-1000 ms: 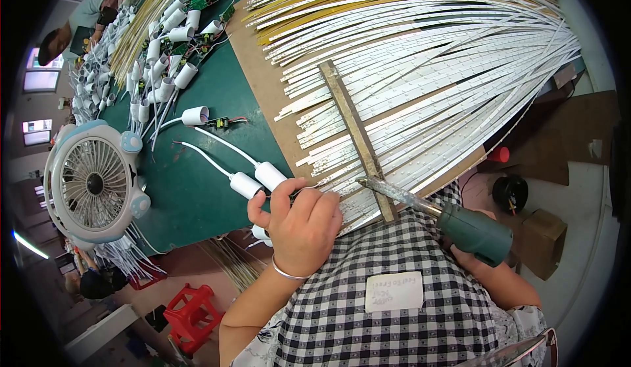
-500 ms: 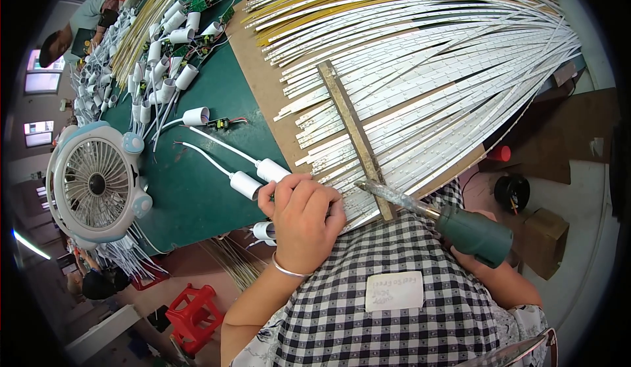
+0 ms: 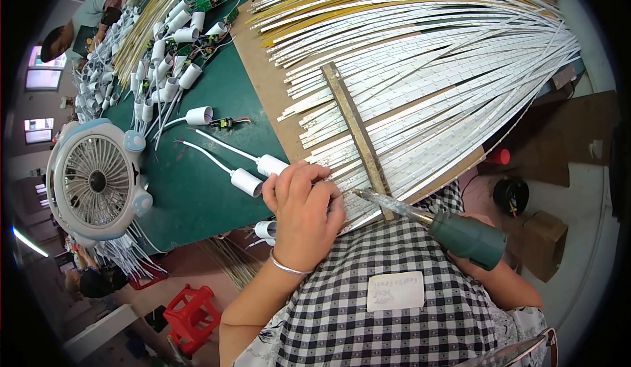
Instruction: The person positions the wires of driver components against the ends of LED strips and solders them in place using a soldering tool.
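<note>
My right hand [image 3: 472, 265] grips the green handle of a soldering iron [image 3: 468, 238], which hides most of its fingers. The iron's metal tip points left, over the near ends of the white LED strips [image 3: 420, 123]. My left hand [image 3: 302, 206] is closed, fingers bent over the strip ends beside the tip; whatever it pinches is hidden beneath the fingers. Across the strips lies a narrow bar [image 3: 355, 133]. Just left of my left hand are two white lamp caps, one [image 3: 271, 165] partly behind the fingers and another [image 3: 246, 183], each with a white cable.
A white-and-blue fan [image 3: 96, 181] stands at the table's left. Farther back on the green table [image 3: 204, 202] lie a pile of white caps [image 3: 186, 35] with circuit boards and a loose cap [image 3: 199, 116]. A red stool [image 3: 190, 318] is on the floor. Another person [image 3: 89, 22] is at the far left.
My left hand has shifted slightly, its fingers now reaching farther over the strip ends. The soldering iron has moved a little to the left and down. The view has shifted slightly.
</note>
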A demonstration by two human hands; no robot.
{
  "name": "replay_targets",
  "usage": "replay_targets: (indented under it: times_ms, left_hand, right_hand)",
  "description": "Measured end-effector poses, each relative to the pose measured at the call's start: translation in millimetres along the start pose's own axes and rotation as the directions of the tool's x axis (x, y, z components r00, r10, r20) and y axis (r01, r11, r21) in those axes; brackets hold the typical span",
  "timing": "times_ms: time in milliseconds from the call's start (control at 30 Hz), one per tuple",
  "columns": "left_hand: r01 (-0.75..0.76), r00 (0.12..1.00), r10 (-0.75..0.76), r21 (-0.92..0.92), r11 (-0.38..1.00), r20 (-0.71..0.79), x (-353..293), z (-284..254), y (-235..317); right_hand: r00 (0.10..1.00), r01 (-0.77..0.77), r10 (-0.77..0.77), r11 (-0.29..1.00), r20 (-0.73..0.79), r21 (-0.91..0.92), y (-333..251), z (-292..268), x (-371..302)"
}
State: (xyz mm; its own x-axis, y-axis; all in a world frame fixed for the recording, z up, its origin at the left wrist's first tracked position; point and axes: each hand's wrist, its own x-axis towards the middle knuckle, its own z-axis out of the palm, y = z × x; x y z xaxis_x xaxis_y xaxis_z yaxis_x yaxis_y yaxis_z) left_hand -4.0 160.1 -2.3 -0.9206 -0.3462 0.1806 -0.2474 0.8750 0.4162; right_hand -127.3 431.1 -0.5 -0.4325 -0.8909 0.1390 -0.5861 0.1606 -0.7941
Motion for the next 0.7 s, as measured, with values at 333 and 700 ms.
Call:
replay_targets:
  times_ms: [333, 700]
  left_hand:
    - [-0.011, 0.998, 0.013, -0.034, 0.999, 0.058, 5, -6, -10]
    - [0.010, 0.997, -0.006, -0.052, 0.999, 0.078, 6, -6, -9]
  right_hand:
    - [0.997, -0.064, 0.065, 0.998, -0.033, 0.030, 0, 6, -3]
    - [0.998, -0.065, 0.067, 0.992, -0.008, 0.106, -4, 9, 8]
